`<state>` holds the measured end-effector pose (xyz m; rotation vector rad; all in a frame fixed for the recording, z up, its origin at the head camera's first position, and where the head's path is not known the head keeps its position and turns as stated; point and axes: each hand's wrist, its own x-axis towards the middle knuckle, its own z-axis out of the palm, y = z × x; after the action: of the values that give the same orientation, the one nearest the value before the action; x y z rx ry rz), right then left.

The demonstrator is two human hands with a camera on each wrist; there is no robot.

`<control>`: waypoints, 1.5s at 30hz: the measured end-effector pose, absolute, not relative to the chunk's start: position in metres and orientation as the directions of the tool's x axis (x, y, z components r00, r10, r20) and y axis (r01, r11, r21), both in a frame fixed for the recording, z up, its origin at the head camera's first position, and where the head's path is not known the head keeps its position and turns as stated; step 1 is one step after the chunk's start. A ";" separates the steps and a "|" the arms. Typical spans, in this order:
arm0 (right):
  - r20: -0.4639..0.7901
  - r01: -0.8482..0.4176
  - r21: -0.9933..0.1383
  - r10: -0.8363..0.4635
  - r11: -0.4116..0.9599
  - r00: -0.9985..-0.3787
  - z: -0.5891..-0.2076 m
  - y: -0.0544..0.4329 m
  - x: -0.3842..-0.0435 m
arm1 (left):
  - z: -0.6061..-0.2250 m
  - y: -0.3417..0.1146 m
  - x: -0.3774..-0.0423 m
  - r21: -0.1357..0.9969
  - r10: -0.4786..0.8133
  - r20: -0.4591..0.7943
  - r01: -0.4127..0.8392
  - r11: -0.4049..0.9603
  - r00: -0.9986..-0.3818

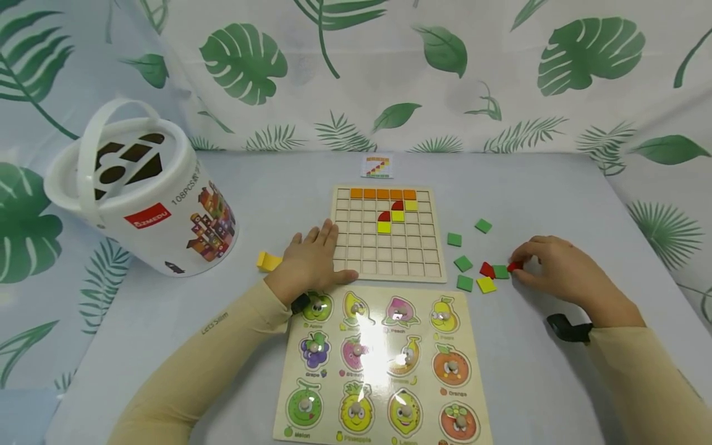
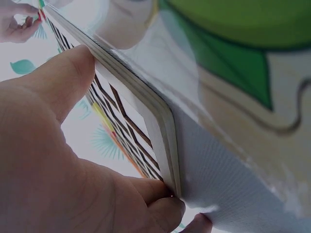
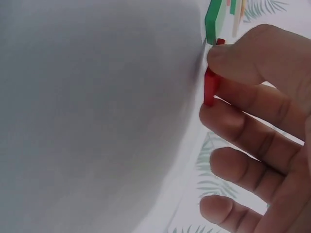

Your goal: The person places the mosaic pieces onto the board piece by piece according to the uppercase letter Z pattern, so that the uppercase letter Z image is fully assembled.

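Note:
My left hand (image 1: 310, 262) rests at the lower left corner of a wooden grid board (image 1: 361, 253), fingers along its left side and thumb by its lower edge. On that board lie a row of orange square tiles (image 1: 383, 194), several yellow squares (image 1: 397, 216) and red quarter-round tiles (image 1: 384, 217). To the right, my right hand (image 1: 556, 269) pinches a red tile (image 3: 210, 87) between thumb and fingers, low over the table. Beside its fingertips lie a green square tile (image 1: 500, 272), another red tile (image 1: 487, 270) and a yellow square tile (image 1: 486, 285).
Several green tiles (image 1: 463, 264) lie right of the board. A small pattern card (image 1: 377, 167) sits behind it. In front is a fruit knob puzzle (image 1: 384, 383). A white lidded bucket (image 1: 189, 179) stands at left, with yellow blocks (image 1: 269, 262) near my left wrist.

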<state>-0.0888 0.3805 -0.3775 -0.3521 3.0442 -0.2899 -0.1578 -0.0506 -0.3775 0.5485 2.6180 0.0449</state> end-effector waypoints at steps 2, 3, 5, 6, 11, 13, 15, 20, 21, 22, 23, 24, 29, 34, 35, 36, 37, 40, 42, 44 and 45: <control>-0.017 -0.224 -0.191 -0.232 0.956 -0.973 -0.377 0.376 -0.092 | -0.378 -0.051 -0.158 0.123 0.387 -0.433 0.372 0.920 -0.814; -0.005 -0.229 -0.188 -0.234 0.955 -0.972 -0.376 0.372 -0.095 | -0.378 -0.051 -0.158 0.123 0.386 -0.433 0.371 0.920 -0.814; 0.014 -0.237 -0.179 -0.239 0.955 -0.971 -0.375 0.364 -0.100 | -0.379 -0.051 -0.158 0.123 0.385 -0.432 0.369 0.921 -0.816; 0.020 -0.236 -0.176 -0.237 0.956 -0.971 -0.373 0.358 -0.103 | -0.379 -0.051 -0.159 0.123 0.385 -0.429 0.370 0.921 -0.817; 0.046 -0.249 -0.182 -0.245 0.951 -0.968 -0.369 0.329 -0.119 | -0.380 -0.050 -0.158 0.120 0.378 -0.432 0.364 0.924 -0.819; 0.052 -0.271 -0.192 -0.266 0.943 -0.963 -0.369 0.318 -0.127 | -0.380 -0.050 -0.158 0.120 0.378 -0.432 0.364 0.924 -0.819; 0.053 -0.291 -0.205 -0.286 0.935 -0.957 -0.370 0.306 -0.135 | -0.380 -0.050 -0.158 0.119 0.378 -0.431 0.364 0.924 -0.819; 0.035 -0.343 -0.236 -0.345 0.909 -0.938 -0.371 0.276 -0.157 | -0.381 -0.052 -0.158 0.114 0.373 -0.431 0.361 0.926 -0.821; 0.029 -0.351 -0.245 -0.355 0.904 -0.934 -0.372 0.271 -0.161 | -0.381 -0.052 -0.158 0.113 0.373 -0.432 0.361 0.926 -0.821; 0.023 -0.361 -0.252 -0.367 0.898 -0.930 -0.372 0.265 -0.165 | -0.382 -0.052 -0.158 0.114 0.373 -0.432 0.360 0.926 -0.821; 0.018 -0.369 -0.259 -0.378 0.893 -0.926 -0.373 0.260 -0.168 | -0.382 -0.052 -0.159 0.113 0.373 -0.433 0.361 0.926 -0.821; 0.014 -0.375 -0.262 -0.385 0.889 -0.923 -0.374 0.255 -0.172 | -0.382 -0.053 -0.159 0.115 0.373 -0.433 0.361 0.926 -0.821; -0.009 -0.413 -0.258 -0.430 0.873 -0.903 -0.377 0.229 -0.189 | -0.382 -0.053 -0.159 0.122 0.380 -0.426 0.365 0.923 -0.821; -0.024 -0.439 -0.258 -0.460 0.860 -0.887 -0.377 0.205 -0.202 | -0.381 -0.053 -0.159 0.119 0.374 -0.427 0.359 0.926 -0.823; -0.028 -0.444 -0.261 -0.467 0.857 -0.884 -0.377 0.201 -0.204 | -0.380 -0.053 -0.159 0.119 0.372 -0.430 0.357 0.926 -0.823; -0.030 -0.449 -0.264 -0.473 0.854 -0.881 -0.377 0.197 -0.206 | -0.380 -0.053 -0.159 0.119 0.371 -0.431 0.356 0.927 -0.822; -0.029 -0.457 -0.265 -0.481 0.849 -0.876 -0.376 0.192 -0.207 | -0.380 -0.053 -0.159 0.119 0.370 -0.434 0.355 0.927 -0.821; -0.027 -0.491 -0.251 -0.513 0.834 -0.858 -0.375 0.182 -0.211 | -0.380 -0.053 -0.160 0.117 0.371 -0.439 0.357 0.927 -0.818; -0.024 -0.509 -0.235 -0.528 0.828 -0.849 -0.374 0.176 -0.213 | -0.380 -0.053 -0.160 0.116 0.372 -0.440 0.359 0.926 -0.817; -0.028 -0.519 -0.219 -0.537 0.826 -0.843 -0.374 0.171 -0.214 | -0.380 -0.053 -0.160 0.114 0.373 -0.440 0.361 0.926 -0.817; -0.031 -0.520 -0.213 -0.538 0.827 -0.842 -0.374 0.170 -0.214 | -0.380 -0.053 -0.160 0.114 0.373 -0.440 0.361 0.926 -0.817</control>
<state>-0.2144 0.1695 -0.3743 -0.8468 2.9164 -0.3008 -0.1597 -0.0530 -0.3804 0.5285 2.6170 0.0349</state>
